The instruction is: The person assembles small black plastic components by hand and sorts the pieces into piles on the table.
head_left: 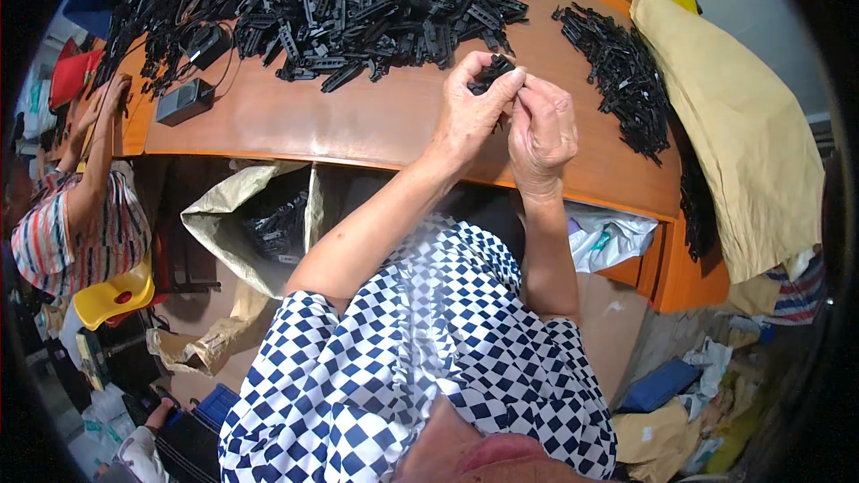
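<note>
Over the front part of the brown table (358, 116), my left hand (474, 107) is closed around a small bunch of black plastic parts (492, 74). Close against it on the right, my right hand (544, 130) has thumb and fingers pinched together by my left thumb. Whatever sits in that pinch is too small or hidden to name. A large heap of black plastic parts (376, 4), long and slotted, spreads across the table beyond my hands. To the right lies a smaller pile of thin black parts (617, 72).
Two black boxes with cords, one a dark block (185, 102), lie at the table's left. An open sack (234, 206) holding black parts stands below the front edge. Brown paper (734, 125) drapes over the right side. Another person's arm (85, 188) works at far left.
</note>
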A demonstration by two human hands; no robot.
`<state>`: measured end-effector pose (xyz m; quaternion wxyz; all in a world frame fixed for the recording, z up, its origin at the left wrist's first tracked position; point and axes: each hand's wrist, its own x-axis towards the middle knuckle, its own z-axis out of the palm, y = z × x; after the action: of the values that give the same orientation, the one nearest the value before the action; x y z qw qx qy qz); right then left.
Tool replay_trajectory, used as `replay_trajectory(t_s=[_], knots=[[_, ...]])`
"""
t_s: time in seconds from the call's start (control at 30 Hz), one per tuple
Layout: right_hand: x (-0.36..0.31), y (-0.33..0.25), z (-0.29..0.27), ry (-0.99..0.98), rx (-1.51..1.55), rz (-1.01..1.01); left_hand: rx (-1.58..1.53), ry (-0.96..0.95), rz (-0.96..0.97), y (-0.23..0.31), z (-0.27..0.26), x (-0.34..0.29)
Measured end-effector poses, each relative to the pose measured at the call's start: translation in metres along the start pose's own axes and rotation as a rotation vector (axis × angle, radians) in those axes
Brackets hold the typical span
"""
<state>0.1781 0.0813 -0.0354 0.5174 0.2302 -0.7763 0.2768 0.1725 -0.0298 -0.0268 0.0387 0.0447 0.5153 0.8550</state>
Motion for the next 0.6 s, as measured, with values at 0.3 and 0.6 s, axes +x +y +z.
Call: replay_trajectory(t_s=[0.3,0.6], knots=[[0.007,-0.026,0.001,-0.337,0.317,0.547,-0.271,-0.079,-0.014,0.011,-0.061,-0.005],[0.020,-0.054,0.027,-0.574,0.630,0.669,-0.171,-0.091,0.205,0.024,-0.089,-0.014]])
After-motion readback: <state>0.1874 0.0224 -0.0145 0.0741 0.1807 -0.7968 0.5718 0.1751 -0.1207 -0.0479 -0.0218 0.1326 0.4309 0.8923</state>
